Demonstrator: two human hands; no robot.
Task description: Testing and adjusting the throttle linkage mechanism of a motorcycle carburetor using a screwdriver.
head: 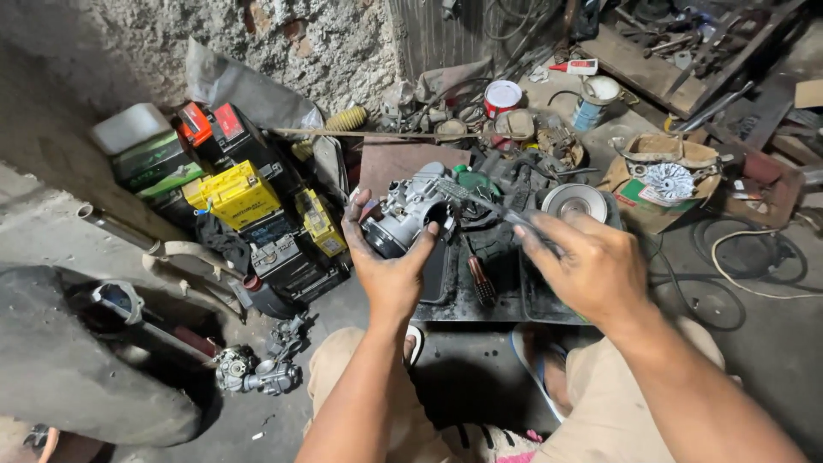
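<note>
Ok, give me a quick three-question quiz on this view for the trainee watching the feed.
1. True or false: the left hand holds the grey metal carburettor.
2. What does the right hand hold? A) a red can B) a thin dark tool C) a yellow box
3. Fill in: the black tray lies on the ____.

Key: 1 true; 2 B; 3 floor
</note>
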